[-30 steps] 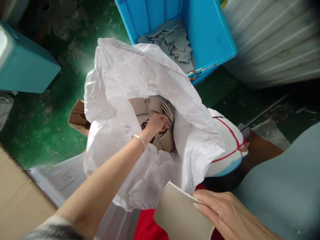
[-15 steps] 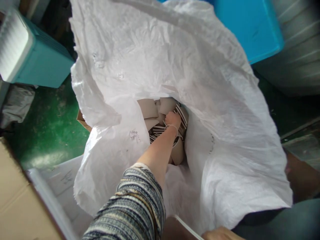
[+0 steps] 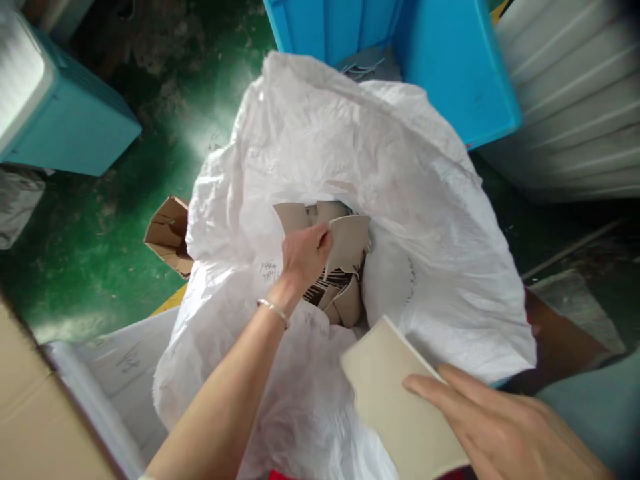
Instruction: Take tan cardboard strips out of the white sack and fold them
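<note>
A large white woven sack (image 3: pixel 415 153) gapes open before me, with several flat beige cut pieces (image 3: pixel 345 303) lying loose at its bottom. My left hand (image 3: pixel 305 257), a bangle on the wrist, is inside the sack mouth and pinches a thin beige piece (image 3: pixel 350 241) by its left edge. At the lower right, my right hand (image 3: pixel 500 420) grips another beige piece (image 3: pixel 400 400) with a notched left edge, thumb on top and fingers along the far side. Whether that is one sheet or a thin stack I cannot tell.
Beyond the sack stands a blue bin (image 3: pixel 450 73) with grey pieces in it. A teal box (image 3: pixel 85 113) is at upper left on the green floor (image 3: pixel 110 220). Left of the sack are a small open carton (image 3: pixel 167 233), a white crate (image 3: pixel 120 367) and a cardboard box (image 3: pixel 45 413).
My left hand has risen from the pile and now holds a piece. My right hand has come up from the bottom edge with its piece. The sack's far rim has dropped lower.
</note>
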Demonstrator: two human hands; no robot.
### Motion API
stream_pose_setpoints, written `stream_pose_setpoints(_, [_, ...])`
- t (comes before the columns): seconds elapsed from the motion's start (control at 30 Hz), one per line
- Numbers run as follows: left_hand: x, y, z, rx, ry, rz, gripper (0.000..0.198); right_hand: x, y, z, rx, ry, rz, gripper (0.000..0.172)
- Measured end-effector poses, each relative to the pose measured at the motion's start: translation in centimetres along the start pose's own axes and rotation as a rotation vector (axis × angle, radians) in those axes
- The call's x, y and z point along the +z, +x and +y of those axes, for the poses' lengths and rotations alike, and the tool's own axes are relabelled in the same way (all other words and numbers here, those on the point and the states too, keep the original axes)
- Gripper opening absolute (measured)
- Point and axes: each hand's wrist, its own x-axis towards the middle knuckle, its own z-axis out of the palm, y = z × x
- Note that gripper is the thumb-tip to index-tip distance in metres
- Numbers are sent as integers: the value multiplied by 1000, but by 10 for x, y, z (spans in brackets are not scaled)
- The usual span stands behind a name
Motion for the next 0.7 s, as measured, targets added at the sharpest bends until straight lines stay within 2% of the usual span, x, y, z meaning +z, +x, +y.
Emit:
stream_pose_setpoints(0.07, [-37, -32, -1, 126, 11, -10, 26, -7, 0, 2, 58, -187, 54, 39])
stream_pose_setpoints(0.13, [-64, -67, 4, 337, 54, -67, 27, -14, 1, 1, 122, -325, 73, 41])
stream_pose_setpoints(0.2, [-80, -103, 15, 523, 96, -184, 24, -20, 4, -2, 124, -417, 86, 41])
stream_pose_setpoints(0.27, [-90, -133, 30, 722, 152, -296, 19, -26, 9, -9, 60, -447, 86, 39])
stream_pose_setpoints(0.33, [-96, -155, 43, 878, 207, -365, 18, -32, 14, -17, -6, -427, 63, 38])
stream_pose_setpoints(0.43, [-102, -169, 56, 973, 255, -363, 22, -38, 19, -32, -82, -402, 38, 44])
stream_pose_setpoints(0.6, [-91, -176, 59, 982, 211, -402, 23, -25, 12, -52, -242, -181, -91, 45])
stream_pose_setpoints(0.7, [-80, -178, 57, 948, 165, -359, 19, -9, 3, -55, -126, -84, 48, 38])
